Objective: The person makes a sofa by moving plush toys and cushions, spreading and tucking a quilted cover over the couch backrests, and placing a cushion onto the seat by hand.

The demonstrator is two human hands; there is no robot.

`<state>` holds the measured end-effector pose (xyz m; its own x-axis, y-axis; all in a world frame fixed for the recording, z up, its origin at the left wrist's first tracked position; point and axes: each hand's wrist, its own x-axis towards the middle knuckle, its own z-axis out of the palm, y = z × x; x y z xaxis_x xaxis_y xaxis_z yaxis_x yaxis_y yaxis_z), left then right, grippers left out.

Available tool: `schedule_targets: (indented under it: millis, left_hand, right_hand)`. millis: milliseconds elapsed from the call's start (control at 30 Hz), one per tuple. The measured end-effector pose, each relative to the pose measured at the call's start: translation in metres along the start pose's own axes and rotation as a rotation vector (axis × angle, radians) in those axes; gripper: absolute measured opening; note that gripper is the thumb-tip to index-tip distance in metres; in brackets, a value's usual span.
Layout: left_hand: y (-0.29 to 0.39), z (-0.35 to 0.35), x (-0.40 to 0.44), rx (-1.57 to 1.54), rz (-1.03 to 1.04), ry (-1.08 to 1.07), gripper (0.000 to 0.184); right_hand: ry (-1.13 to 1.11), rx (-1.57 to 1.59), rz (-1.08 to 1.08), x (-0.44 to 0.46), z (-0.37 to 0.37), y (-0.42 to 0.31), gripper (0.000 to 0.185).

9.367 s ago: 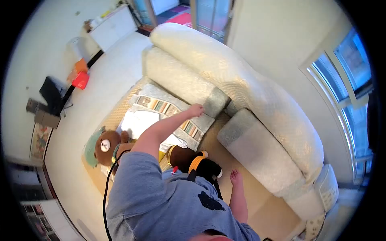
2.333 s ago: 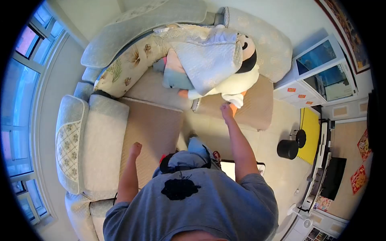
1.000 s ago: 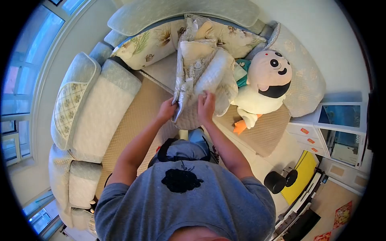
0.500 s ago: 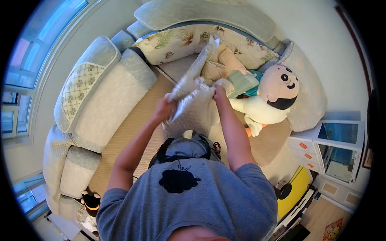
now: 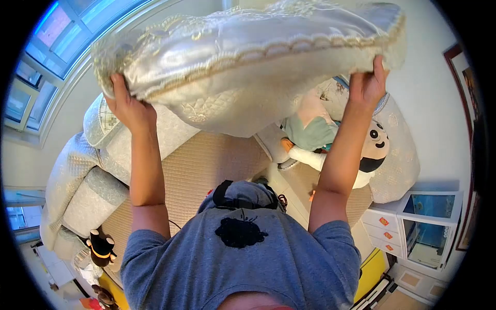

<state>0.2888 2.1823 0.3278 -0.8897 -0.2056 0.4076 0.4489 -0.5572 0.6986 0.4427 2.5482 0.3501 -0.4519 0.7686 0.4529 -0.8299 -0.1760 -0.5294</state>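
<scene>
A shiny cream cover is held up above the sofa, stretched between two raised hands. The left hand pinches one end over the sofa's left side; the right hand pinches the other over its right. A big doll lies at the sofa's right end, and a white cabinet stands just beside that end.

no text is legible (red drawer labels too small).
</scene>
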Motion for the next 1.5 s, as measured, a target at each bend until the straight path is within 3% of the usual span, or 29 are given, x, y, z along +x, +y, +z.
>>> schedule_targets:
  millis: [67,133,200,267,333,433,567,700,800,867,900,933,1000,1033,1100,1133,1200,1233,1367,1433,1467,1500]
  left_hand:
    - [0.002,-0.017,-0.017,0.005,-0.041,0.113,0.027]
    - [-0.019,-0.058,-0.04,0.053,-0.192,0.172,0.029]
    - [-0.06,-0.129,-0.072,0.249,-0.519,0.235,0.033]
    - [-0.11,-0.2,-0.113,0.214,-0.959,0.442,0.03]
    - [-0.135,-0.24,-0.155,0.173,-1.216,0.517,0.03]
    - [-0.162,-0.28,-0.195,0.072,-1.395,0.536,0.029]
    - [-0.204,-0.334,-0.204,0.221,-1.461,0.627,0.019]
    - [-0.227,-0.364,-0.186,0.306,-1.41,0.616,0.017]
    - [-0.246,-0.386,-0.173,0.422,-1.398,0.598,0.013]
    - [-0.29,-0.439,-0.193,0.51,-1.377,0.36,0.021]
    - [-0.3,-0.439,-0.201,0.437,-1.267,0.511,0.02]
    - [-0.304,-0.446,-0.2,0.436,-1.272,0.513,0.02]
    - [-0.334,-0.492,-0.209,0.7,-1.097,0.378,0.015]
    - [-0.322,-0.48,-0.203,0.699,-1.103,0.378,0.015]
    - [-0.27,-0.423,-0.181,1.693,-1.191,-0.301,0.012]
    - [-0.265,-0.407,-0.186,1.689,-1.199,-0.311,0.012]
    - [-0.266,-0.386,-0.193,1.03,-1.719,-0.271,0.009]
    - [-0.292,-0.407,-0.217,1.204,-1.641,-0.384,0.009]
    - [-0.299,-0.364,-0.242,1.311,-1.665,-0.55,0.011]
    - [-0.311,-0.36,-0.258,1.053,-1.833,-0.289,0.015]
    - [-0.313,-0.35,-0.258,1.051,-1.832,-0.291,0.015]
    - [-0.315,-0.334,-0.251,0.683,-1.818,-0.091,0.018]
  right_hand:
    - [-0.018,-0.049,0.04,-0.017,-0.014,-0.004,0.04]
    - [0.207,-0.079,0.176,-0.044,-0.051,0.006,0.04]
    - [0.38,-0.086,0.384,-0.079,-0.119,0.025,0.033]
    - [0.554,-0.09,0.55,-0.124,-0.206,0.046,0.032]
    - [0.792,-0.205,0.639,-0.166,-0.235,0.059,0.034]
    - [0.849,-0.149,0.743,-0.211,-0.258,0.07,0.037]
    - [0.936,-0.22,0.801,-0.23,-0.254,0.066,0.041]
    - [0.772,-0.056,0.789,-0.23,-0.213,0.047,0.044]
    - [0.692,-0.2,0.725,-0.221,-0.195,0.039,0.048]
    - [0.601,-0.417,0.782,-0.213,-0.206,0.032,0.052]
    - [0.573,-0.417,0.767,-0.208,-0.197,0.027,0.049]
    - [0.575,-0.422,0.768,-0.201,-0.187,0.021,0.049]
    - [0.524,-0.479,0.711,-0.187,-0.162,0.007,0.047]
    - [0.526,-0.485,0.711,-0.178,-0.147,-0.001,0.047]
    - [0.556,-0.495,0.579,-0.162,-0.117,-0.019,0.045]
    - [0.568,-0.524,0.546,-0.156,-0.105,-0.027,0.045]
    - [0.511,-0.517,0.463,-0.147,-0.105,-0.041,0.045]
    - [0.513,-0.522,0.457,-0.143,-0.106,-0.047,0.045]
    - [0.513,-0.551,0.369,-0.128,-0.104,-0.06,0.045]
    - [0.529,-0.582,0.321,-0.12,-0.098,-0.066,0.044]
    - [0.528,-0.582,0.318,-0.117,-0.096,-0.069,0.044]
    - [0.537,-0.588,0.303,-0.116,-0.094,-0.071,0.044]
